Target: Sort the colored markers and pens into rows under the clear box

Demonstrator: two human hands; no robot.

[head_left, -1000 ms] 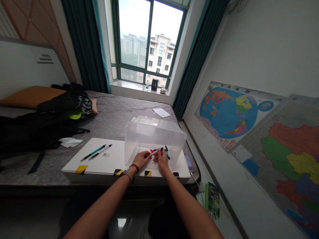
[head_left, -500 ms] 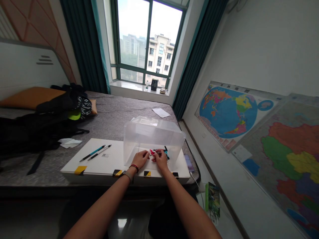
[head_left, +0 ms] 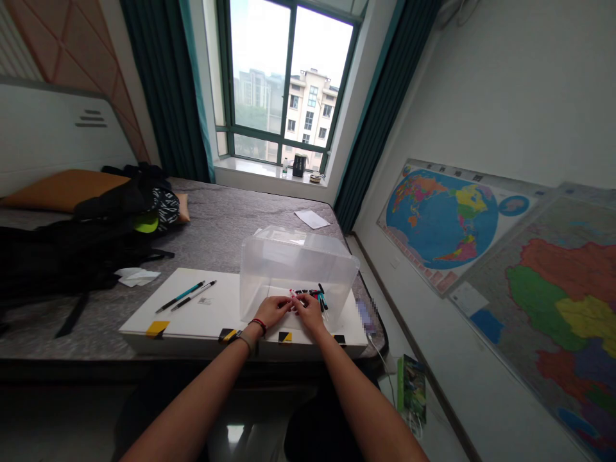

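**Bedroom: gathering partly done**

Upon the white board [head_left: 192, 317], a red-tipped pen [head_left: 294, 296] is pinched narrowly by left hand [head_left: 272, 310] and right hand [head_left: 308, 311] inside the clear box [head_left: 298, 260], beside other pens [head_left: 318, 295]. Two pens [head_left: 185, 295] are left outside.

Bright on white
Red, black and teal pens [head_left: 312, 294] just past right hand [head_left: 308, 312]; red band [head_left: 260, 321] left of it; yellow-black tape [head_left: 285, 335] nearer, on white board [head_left: 192, 314].

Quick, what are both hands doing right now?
Left hand: pinching the red-tipped pen.
Right hand: touching the same pen; grip cannot be told.
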